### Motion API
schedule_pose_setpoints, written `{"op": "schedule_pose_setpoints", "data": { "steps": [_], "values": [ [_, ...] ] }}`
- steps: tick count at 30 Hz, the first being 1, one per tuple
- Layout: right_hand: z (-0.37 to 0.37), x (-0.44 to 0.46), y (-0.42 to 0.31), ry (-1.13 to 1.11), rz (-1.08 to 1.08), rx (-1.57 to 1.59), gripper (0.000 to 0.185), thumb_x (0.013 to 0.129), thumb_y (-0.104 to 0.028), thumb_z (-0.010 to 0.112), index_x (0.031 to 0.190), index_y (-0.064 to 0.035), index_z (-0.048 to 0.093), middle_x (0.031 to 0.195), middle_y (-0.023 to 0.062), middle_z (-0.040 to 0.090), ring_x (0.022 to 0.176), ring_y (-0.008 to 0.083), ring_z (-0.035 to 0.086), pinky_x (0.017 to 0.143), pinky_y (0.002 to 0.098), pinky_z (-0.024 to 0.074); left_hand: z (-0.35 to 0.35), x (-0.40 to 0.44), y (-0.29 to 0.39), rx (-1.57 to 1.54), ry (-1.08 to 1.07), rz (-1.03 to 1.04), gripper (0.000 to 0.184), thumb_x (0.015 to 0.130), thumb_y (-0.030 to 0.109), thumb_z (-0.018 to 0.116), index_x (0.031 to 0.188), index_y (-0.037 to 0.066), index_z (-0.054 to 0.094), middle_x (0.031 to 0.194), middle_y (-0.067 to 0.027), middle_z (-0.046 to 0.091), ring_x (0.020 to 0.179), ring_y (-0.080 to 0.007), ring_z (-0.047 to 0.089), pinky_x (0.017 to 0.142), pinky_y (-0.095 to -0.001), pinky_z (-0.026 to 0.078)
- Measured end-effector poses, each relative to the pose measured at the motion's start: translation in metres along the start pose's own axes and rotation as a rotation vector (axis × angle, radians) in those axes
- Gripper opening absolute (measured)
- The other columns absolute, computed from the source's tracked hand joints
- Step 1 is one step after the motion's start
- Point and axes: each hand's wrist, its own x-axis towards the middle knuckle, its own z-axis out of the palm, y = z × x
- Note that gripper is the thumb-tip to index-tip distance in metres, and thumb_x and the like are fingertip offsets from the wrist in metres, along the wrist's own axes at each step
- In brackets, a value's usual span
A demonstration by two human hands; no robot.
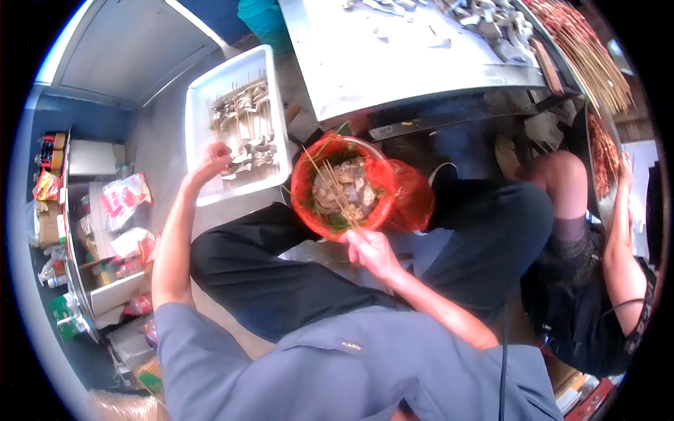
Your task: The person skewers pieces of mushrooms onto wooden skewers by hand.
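Pinched between thumb and fingers at their near ends, a few thin sticks (pixel 342 198) are sitting in my right hand (pixel 372 252), which I'm watching from afar through the head camera. They are slanting across the mouth of a red bag (pixel 413 203) that is lining a tub between the knees; I can't tell whether any tip is piercing the pale pieces (pixel 363 191) lying inside among some greens (pixel 351 151). I'm judging the sticks light and stiff, liable to snap if bent sideways, with the bare ends giving the surest hold. The pieces are looking soft and moist, so I'm expecting them to slip unless pressed gently at the middle. Over on the left, my left hand (pixel 210 164) is hovering or resting at the white tray's (pixel 281 133) near-left edge, fingers curling; I can't make out whether they are closing on anything. Loaded skewers (pixel 246 126) are lying in that tray. Beyond, more pale scraps (pixel 495 31) are covering part of a table (pixel 365 81), red skewers (pixel 583 45) are lying at its right, and another person's arm (pixel 621 235) is showing there.
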Motion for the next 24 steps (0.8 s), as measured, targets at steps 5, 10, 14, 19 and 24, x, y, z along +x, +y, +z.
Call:
{"op": "schedule_pose_setpoints", "data": {
  "steps": [5, 10, 14, 19, 24],
  "values": [
    [0.000, -0.012, -0.018, 0.006, -0.090, 0.067, 0.038, 0.097, -0.036, 0.049, 0.091, -0.0024, 0.066, 0.058, -0.0011, 0.055, 0.054, 0.0074, 0.049, 0.051, 0.0256, 0.0391, -0.004, -0.062, 0.129, -0.421, 0.007, 0.141, 0.020, 0.090, 0.021, 0.059, 0.100, 0.003, 0.060, 0.083, -0.0031, 0.062, 0.072, -0.0091, 0.058, 0.061, -0.0225, 0.046],
    [0.000, -0.019, -0.022, -0.043, -0.127, 0.099, 0.037, 0.098, -0.035, 0.048, 0.092, -0.0031, 0.066, 0.061, -0.0015, 0.055, 0.057, 0.0060, 0.050, 0.053, 0.0243, 0.0396, 0.073, -0.140, 0.215, -0.576, -0.256, 0.087, 0.028, 0.092, 0.021, 0.060, 0.113, 0.003, 0.060, 0.091, -0.0049, 0.064, 0.065, -0.0083, 0.058, 0.058, -0.0224, 0.048],
    [0.002, -0.031, -0.025, -0.098, -0.217, 0.100, 0.036, 0.098, -0.036, 0.050, 0.095, -0.0039, 0.067, 0.068, -0.0040, 0.054, 0.059, 0.0058, 0.050, 0.054, 0.0244, 0.0407, 0.127, -0.155, 0.222, -1.001, -0.390, 0.117, 0.027, 0.096, 0.021, 0.057, 0.113, 0.000, 0.059, 0.097, -0.0113, 0.068, 0.061, -0.0097, 0.058, 0.057, -0.0217, 0.048],
    [-0.001, -0.036, -0.026, -0.016, -0.248, 0.063, 0.033, 0.097, -0.034, 0.052, 0.091, -0.0047, 0.066, 0.066, -0.0021, 0.056, 0.059, 0.0072, 0.051, 0.055, 0.0263, 0.0420, 0.130, -0.158, 0.225, -1.005, -0.302, 0.099, 0.025, 0.096, 0.023, 0.055, 0.105, 0.000, 0.060, 0.091, -0.0107, 0.068, 0.061, -0.0097, 0.058, 0.058, -0.0224, 0.048],
    [-0.006, -0.032, -0.029, 0.077, -0.242, -0.060, 0.028, 0.096, -0.028, 0.053, 0.089, -0.0029, 0.065, 0.068, 0.0007, 0.059, 0.065, 0.0087, 0.054, 0.060, 0.0264, 0.0440, 0.116, -0.152, 0.240, -0.893, -0.141, 0.133, 0.029, 0.094, 0.023, 0.058, 0.101, -0.004, 0.063, 0.087, -0.0121, 0.068, 0.062, -0.0129, 0.060, 0.061, -0.0245, 0.049]
  ]
}}
